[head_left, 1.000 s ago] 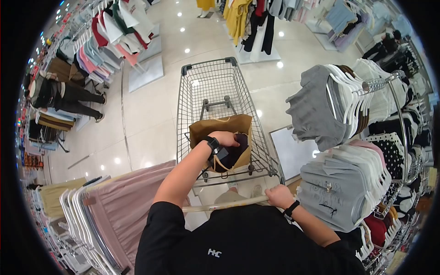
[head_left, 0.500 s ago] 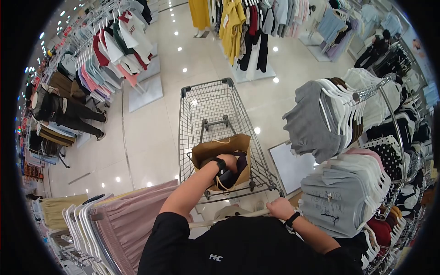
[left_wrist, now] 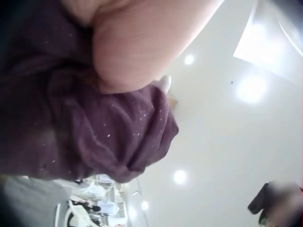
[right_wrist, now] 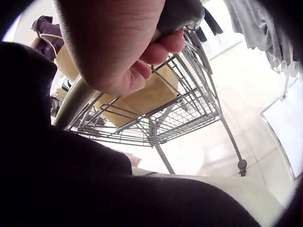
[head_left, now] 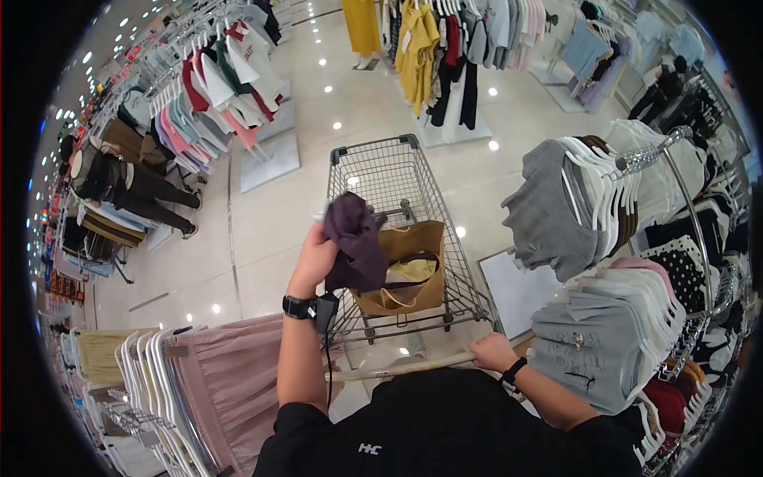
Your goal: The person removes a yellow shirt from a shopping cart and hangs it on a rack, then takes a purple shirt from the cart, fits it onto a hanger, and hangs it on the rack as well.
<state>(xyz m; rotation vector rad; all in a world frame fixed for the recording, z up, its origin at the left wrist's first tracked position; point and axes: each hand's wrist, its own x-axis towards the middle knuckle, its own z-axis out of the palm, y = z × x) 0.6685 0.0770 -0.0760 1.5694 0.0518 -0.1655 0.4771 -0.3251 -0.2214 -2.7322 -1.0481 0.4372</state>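
My left hand [head_left: 316, 256] grips a bunched dark purple garment [head_left: 358, 238] over the left side of the shopping cart [head_left: 373, 144]. Small pale flecks dot its cloth in the left wrist view, where the thumb side of the hand [left_wrist: 128, 52] presses into the folds. A whitish tip shows beside the fingers. Just right of the garment, a brown paper bag [head_left: 427, 296] stands in the cart with its mouth open and yellowish cloth [head_left: 415, 271] inside. My right hand [head_left: 493, 351] holds the right end of the cart handle [head_left: 405, 366], fingers curled round it in the right wrist view.
A rack of grey and white tops [head_left: 608, 334] stands close on the right, with a white base board [head_left: 513, 290] on the floor. Pink trousers [head_left: 230, 366] hang close at the left. A person [head_left: 131, 179] in dark clothes stands farther left by other racks.
My left hand was down inside the paper bag and has come up and left, drawing out the purple garment. The right hand stays on the cart handle.
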